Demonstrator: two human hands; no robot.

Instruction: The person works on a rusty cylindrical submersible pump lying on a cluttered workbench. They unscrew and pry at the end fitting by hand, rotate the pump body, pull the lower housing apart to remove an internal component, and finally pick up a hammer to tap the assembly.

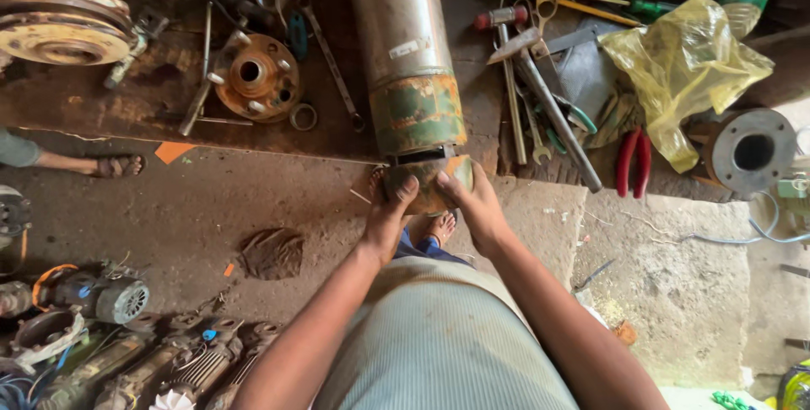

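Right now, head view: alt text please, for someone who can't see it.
Seen from above, a person's left hand and right hand grip the near end cap of a long, rusty green-and-grey cylindrical pump body lying on a dirt workshop floor. Spanners, red-handled pliers, a yellow plastic bag and flanged metal parts lie scattered around it.

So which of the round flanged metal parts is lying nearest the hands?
The rusty orange flange with the ring of bolts, on the bench just left of the green cylinder that both hands grip. The grey flange and the big wheel lie farther out.
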